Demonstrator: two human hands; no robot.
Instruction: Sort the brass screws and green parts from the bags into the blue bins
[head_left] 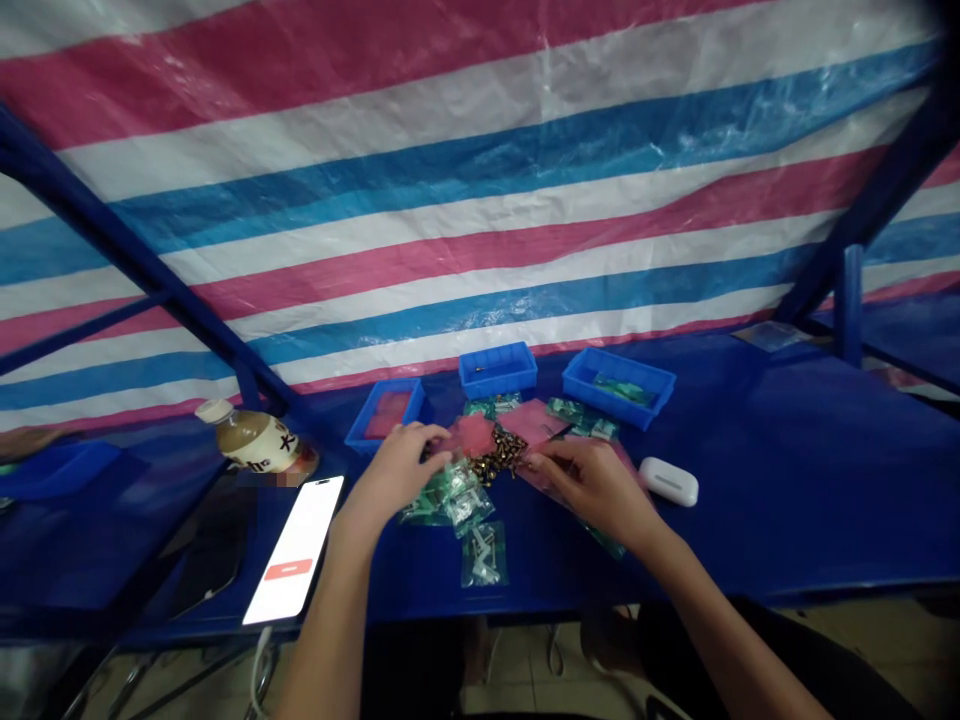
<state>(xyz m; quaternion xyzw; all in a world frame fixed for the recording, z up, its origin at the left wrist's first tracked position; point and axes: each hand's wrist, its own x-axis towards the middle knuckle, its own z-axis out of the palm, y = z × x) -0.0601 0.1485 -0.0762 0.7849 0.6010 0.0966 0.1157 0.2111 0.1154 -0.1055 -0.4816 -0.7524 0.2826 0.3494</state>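
Note:
A pile of small brass-coloured screws (499, 455) lies on pink plastic bags (536, 420) in the middle of the blue table. My left hand (405, 465) hovers at the pile's left side, its thumb and fingers curved and apart, with nothing visible between them. On the right, my right hand (596, 485) has thumb and forefinger pinched together at the pile's edge; whatever they hold is too small to make out. Small clear-green bags of parts (457, 495) lie below my left hand, and a single bag with whitish parts (484, 555) sits nearer the table's front edge.
Blue trays stand behind the pile: a left tray (352, 432) with pink bags, a middle tray (499, 382), and a right tray (660, 385) with green bags. A lit phone (296, 545), a drink bottle (259, 440) and a white earbud case (669, 482) flank my hands.

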